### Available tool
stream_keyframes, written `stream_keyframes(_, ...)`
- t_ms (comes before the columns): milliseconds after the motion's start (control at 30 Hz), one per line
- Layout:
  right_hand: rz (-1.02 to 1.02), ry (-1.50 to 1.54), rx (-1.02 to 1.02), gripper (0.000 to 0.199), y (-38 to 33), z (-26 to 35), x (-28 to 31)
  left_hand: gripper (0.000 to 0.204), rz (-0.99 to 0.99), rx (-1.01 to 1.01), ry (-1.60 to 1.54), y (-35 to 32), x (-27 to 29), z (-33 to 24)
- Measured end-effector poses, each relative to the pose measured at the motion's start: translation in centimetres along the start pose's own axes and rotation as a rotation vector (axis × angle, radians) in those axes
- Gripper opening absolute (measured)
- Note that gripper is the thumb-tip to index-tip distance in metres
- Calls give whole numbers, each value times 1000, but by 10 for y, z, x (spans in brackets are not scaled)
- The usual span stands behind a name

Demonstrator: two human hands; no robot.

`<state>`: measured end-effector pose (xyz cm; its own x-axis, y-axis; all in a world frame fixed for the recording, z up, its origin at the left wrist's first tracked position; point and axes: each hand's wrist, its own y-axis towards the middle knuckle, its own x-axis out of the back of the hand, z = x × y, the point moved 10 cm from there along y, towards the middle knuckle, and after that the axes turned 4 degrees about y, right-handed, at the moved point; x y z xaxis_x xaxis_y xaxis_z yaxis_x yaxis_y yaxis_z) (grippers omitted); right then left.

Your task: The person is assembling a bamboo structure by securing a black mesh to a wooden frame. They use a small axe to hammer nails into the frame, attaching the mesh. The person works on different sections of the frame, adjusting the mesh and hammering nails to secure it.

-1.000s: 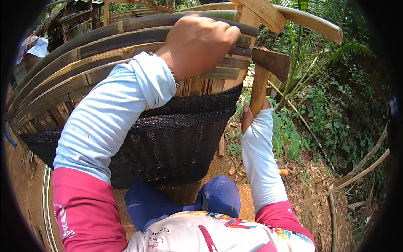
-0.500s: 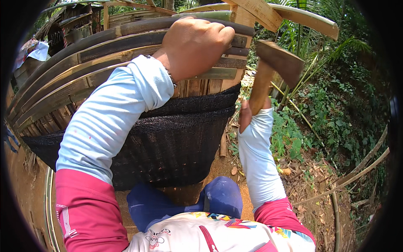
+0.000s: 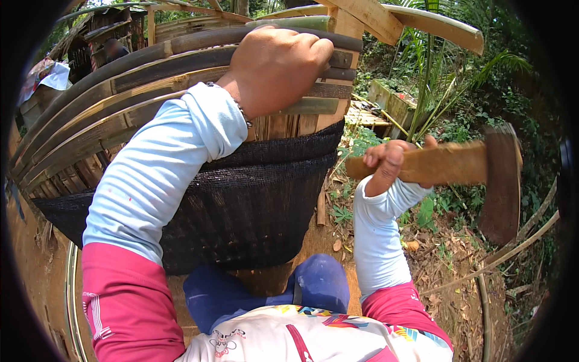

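My left hand (image 3: pixel 276 69) is closed in a fist over the top rails near the right end of a bamboo fence. Its fingertips are hidden, but it appears to grip the dark upper bamboo slat (image 3: pixel 345 41). Out to the right, my right hand (image 3: pixel 387 164) is wrapped around the wooden handle of an axe (image 3: pixel 455 164). The axe lies nearly level, its dark metal head (image 3: pixel 502 187) pointing away to the right, apart from the fence. Below the slats hangs black netting (image 3: pixel 253 211).
A wooden post (image 3: pixel 347 24) with angled timber (image 3: pixel 437 27) rises at the fence's right end. Green plants and a leafy slope lie to the right, with thin poles (image 3: pixel 482 277) across it. A person (image 3: pixel 113 49) is near a shed at the back left.
The axe has swung from upright beside the fence end to level, out to the right. My right hand turned with it. My left hand has stayed almost still.
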<state>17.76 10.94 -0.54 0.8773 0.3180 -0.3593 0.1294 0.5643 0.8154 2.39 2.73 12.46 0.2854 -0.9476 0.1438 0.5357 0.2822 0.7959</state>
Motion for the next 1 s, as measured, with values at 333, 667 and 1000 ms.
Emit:
stream_keyframes(333,89,-178,-5,28,1,-51,-7,19,2,18,-29,3,-1,-1)
stream_keyframes(667,261,-448,35,30,14,-56,-32,20,-14,7,-47,6,4,-5)
stream_keyframes(1000,382,-517,-34,30,-2,-58,-28,20,-5,27,-67,4,6,-2)
